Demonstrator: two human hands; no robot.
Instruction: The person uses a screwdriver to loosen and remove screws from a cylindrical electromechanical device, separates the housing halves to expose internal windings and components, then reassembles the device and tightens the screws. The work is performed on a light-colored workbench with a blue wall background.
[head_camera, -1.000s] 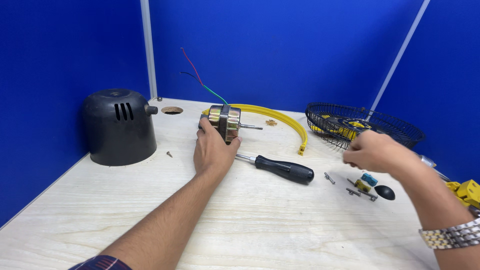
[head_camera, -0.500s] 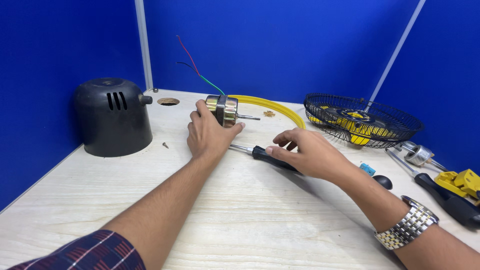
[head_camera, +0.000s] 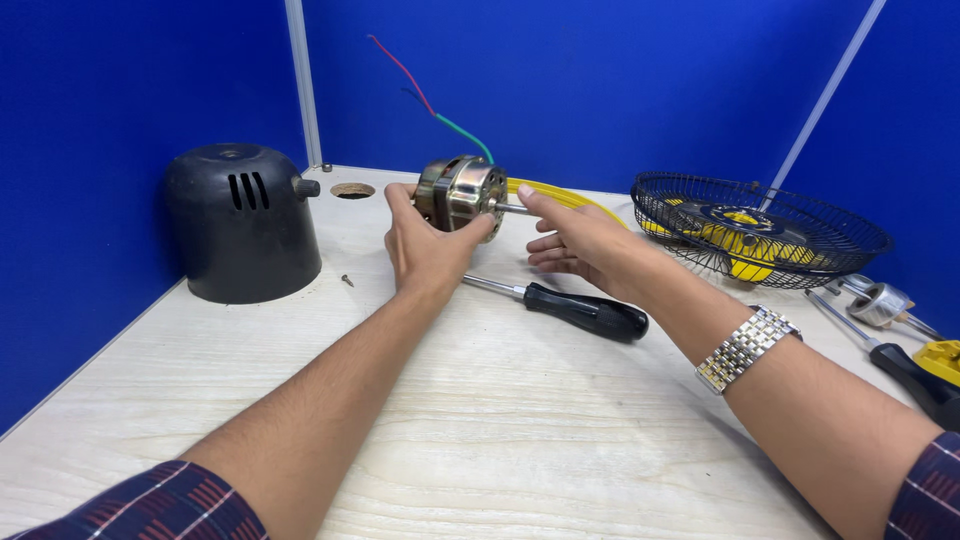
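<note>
Head view: a person's left hand grips a small metal motor, lifted just above the pale wooden desk, fingers curled round its brassy casing. The right hand is not clenched; its forefinger and thumb meet the thin steel shaft that juts from the motor's face, the other fingers held loosely spread. Red, blue and green wires trail upward from the motor's back against the blue partition.

The motor stands bare, out of any housing: the black domed cover sits apart at the left of the desk, and the black wire guard lies at the right with yellow blades under it. A black-handled screwdriver lies on the desk just below the hands, untouched, and one loose screw rests near the cover. A yellow ring curves behind the hands. More tools, among them a second dark handle and a metal fitting, lie at the far right edge. Judging by this layout, the fan is fully apart, with cover, guard and blades all separate from the motor
</note>
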